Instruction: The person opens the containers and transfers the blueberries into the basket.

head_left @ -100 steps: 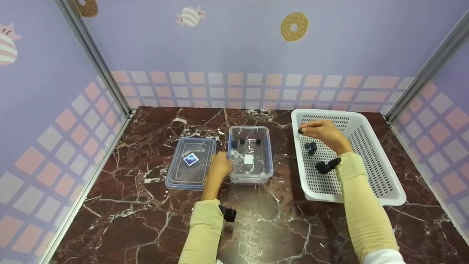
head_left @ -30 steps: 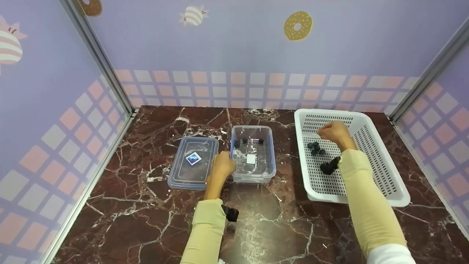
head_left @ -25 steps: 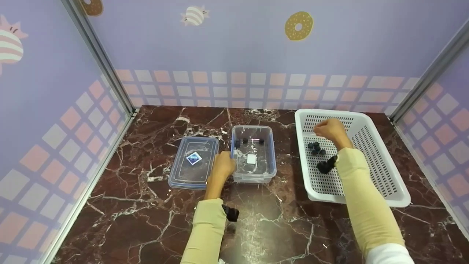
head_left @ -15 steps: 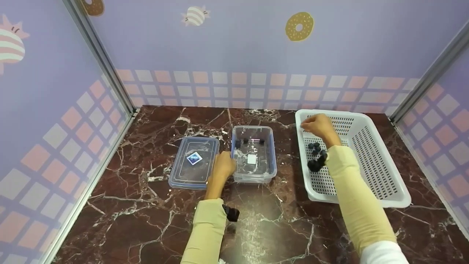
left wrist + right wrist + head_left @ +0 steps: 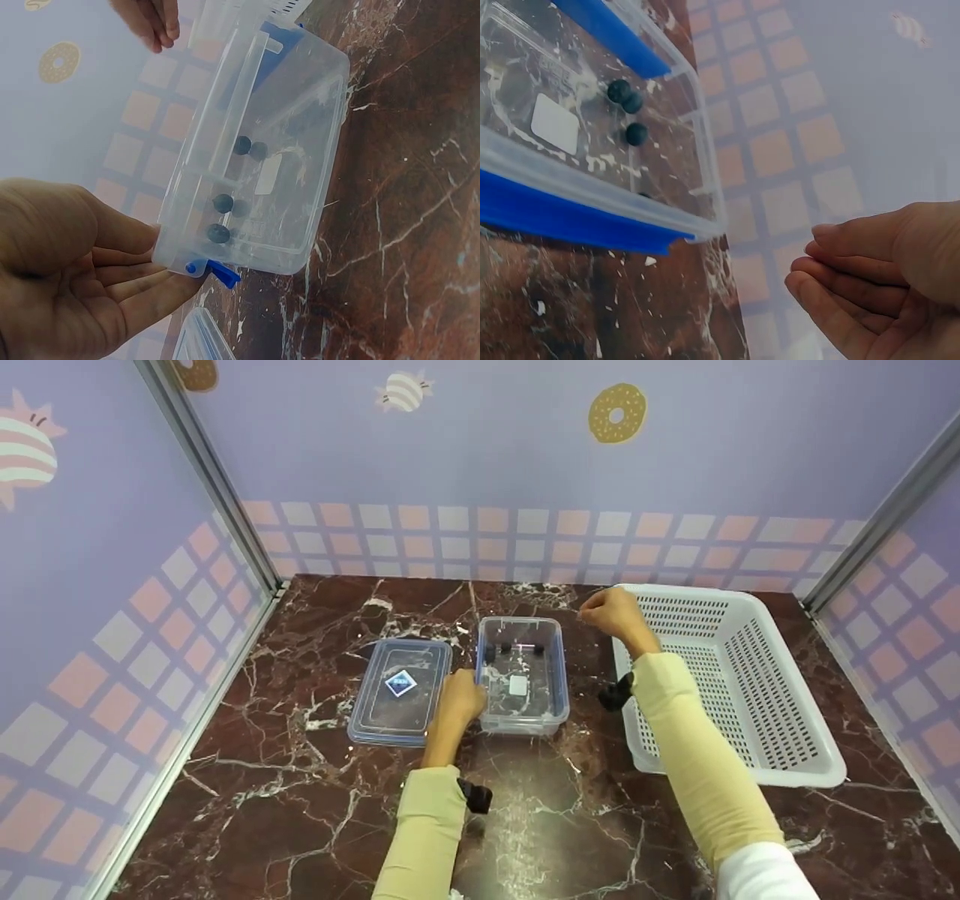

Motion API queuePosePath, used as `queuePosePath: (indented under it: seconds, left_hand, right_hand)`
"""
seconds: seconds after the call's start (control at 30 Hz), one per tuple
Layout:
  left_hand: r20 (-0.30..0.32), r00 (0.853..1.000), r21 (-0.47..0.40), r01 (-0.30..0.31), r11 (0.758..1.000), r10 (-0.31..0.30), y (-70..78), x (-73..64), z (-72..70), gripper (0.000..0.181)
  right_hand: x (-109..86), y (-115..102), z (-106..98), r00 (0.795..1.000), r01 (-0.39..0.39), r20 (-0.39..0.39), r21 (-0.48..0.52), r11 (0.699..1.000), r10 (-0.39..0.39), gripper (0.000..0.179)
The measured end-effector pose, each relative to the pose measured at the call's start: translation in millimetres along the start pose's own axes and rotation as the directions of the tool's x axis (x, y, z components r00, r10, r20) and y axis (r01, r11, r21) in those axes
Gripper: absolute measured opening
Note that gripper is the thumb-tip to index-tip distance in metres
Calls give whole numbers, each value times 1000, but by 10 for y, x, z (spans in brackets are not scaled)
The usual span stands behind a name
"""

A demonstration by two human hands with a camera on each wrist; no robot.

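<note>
Head, box: a clear, uncovered box (image 5: 525, 721) is set on the table (image 5: 570, 847); a few dark berries (image 5: 538, 649) are held at its far end, and a white patch (image 5: 517, 685) is seen on its bottom.
Head, left hand: the left hand (image 5: 459, 695) is placed at the left wall of the box; its fingertips are hidden.
Head, lid: a lid (image 5: 397, 712) is laid just left of the box, its right edge partly covered by the left hand.
Head, right hand: the right hand (image 5: 616, 611) is held up to the right of the box, its fingers drawn together; whether anything is pinched cannot be told.
Head, basket: a white slotted basket (image 5: 802, 777) is set right of the box, its left part blocked by the right sleeve (image 5: 697, 750).
Left wrist, grip: a corner of the box is pinched between thumb and fingers, beside a blue latch (image 5: 225, 274).
Left wrist, surroundings: berries are shown on the box floor, and the right hand is seen beyond the box, against the patterned wall (image 5: 82, 105).
Right wrist, fingers: thumb and fingertips are brought close, past the box's far end; no berry is shown between them, though the inner side is partly hidden.
</note>
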State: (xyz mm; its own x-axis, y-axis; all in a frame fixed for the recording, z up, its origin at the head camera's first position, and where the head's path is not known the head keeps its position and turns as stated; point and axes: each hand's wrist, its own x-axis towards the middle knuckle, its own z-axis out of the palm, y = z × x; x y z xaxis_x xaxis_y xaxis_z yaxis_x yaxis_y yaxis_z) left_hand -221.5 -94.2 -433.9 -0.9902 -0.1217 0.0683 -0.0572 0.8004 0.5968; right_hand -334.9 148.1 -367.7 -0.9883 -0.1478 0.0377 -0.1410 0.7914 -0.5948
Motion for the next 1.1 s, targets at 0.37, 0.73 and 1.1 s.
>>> queuePosePath:
  seconds: [0.37, 0.73, 1.1]
  left_hand:
    - [15, 1000, -5, 20, 1000, -20, -27, 4, 1, 16]
    - [17, 1000, 1, 19, 1000, -19, -21, 5, 12, 20]
    - [-21, 1000, 5, -10, 1000, 10, -9, -14, 14, 21]
  right_hand:
    - [62, -211, 311, 998, 64, 30, -43, 997, -62, 20]
    - [113, -395, 560, 996, 79, 63, -155, 985, -70, 15]
    - [180, -464, 735, 999, 17, 51, -222, 975, -5, 20]
